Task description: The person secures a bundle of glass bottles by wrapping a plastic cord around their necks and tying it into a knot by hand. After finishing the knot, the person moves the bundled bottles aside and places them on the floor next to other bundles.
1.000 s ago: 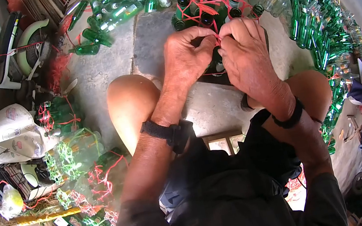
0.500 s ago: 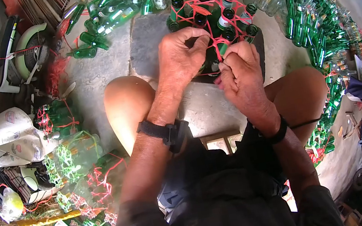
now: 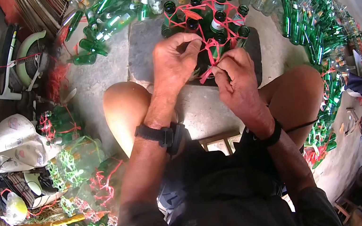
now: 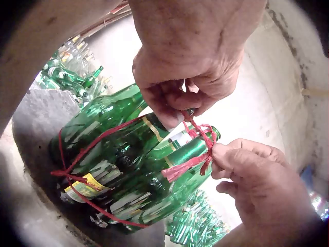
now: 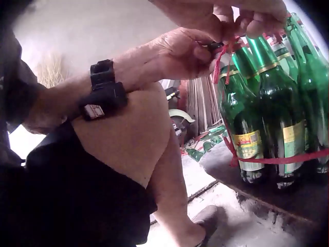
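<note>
A bundle of green bottles (image 3: 218, 16) (image 4: 121, 154) stands upright on a dark slab (image 3: 254, 52), its necks laced together with red plastic string (image 3: 212, 55). My left hand (image 3: 176, 63) pinches the string beside a near bottle neck, thumb against the curled fingers (image 4: 169, 100). On the right side of the knotted strands, my right hand (image 3: 238, 79) pinches the string between thumb and forefinger, as the left wrist view shows (image 4: 252, 177). Short frayed ends hang from the knot. Lower down, another red string wraps around the bottle bodies (image 5: 288, 160).
Loose green bottles (image 3: 116, 25) lie behind and left of the slab. A long heap of bottles (image 3: 309, 19) curves along the right. More tied bundles (image 3: 76, 161), a white sack (image 3: 13, 141) and a wheeled frame (image 3: 27, 55) stand at the left. Both knees flank the slab's near side.
My right hand has moved down and away from my left, drawing near the string's lower ends. The bundle's necks show more fully, and the whole view has shifted slightly.
</note>
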Available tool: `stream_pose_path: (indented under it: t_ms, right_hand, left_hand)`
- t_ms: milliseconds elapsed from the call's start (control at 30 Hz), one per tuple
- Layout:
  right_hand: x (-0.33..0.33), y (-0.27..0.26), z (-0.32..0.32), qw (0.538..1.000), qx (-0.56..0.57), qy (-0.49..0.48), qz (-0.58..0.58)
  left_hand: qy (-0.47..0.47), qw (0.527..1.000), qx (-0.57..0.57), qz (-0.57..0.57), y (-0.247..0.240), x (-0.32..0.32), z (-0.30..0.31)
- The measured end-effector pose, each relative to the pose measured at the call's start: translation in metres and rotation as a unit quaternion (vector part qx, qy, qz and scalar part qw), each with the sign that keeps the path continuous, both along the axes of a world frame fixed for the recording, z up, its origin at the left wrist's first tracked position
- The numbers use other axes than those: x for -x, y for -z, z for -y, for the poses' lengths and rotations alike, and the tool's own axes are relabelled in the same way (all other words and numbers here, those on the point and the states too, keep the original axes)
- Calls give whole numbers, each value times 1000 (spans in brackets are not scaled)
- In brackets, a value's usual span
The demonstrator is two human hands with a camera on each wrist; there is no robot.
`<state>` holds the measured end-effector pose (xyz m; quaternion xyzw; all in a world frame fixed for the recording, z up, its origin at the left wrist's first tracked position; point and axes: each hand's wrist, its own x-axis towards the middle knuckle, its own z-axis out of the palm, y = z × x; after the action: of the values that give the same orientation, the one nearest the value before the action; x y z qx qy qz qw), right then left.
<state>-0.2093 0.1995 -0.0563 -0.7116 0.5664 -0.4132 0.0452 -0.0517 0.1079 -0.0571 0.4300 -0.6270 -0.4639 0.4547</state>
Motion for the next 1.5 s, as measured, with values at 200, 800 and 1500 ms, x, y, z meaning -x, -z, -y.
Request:
stream_pose_path:
  t_ms: [200,800,1500]
  right_hand:
    - [-9,-5,-6,990,-18,8,139]
    - [1,-8,-24,985,-115,-56,114]
    - [118,-108,-117,970,-235,53,36]
  left_hand:
    - [8,999,-31,-24,0,1,1]
    - [-6,999,-47,8,-1,-2,-2]
    - [-59,997,15,42,-30,-19,-49]
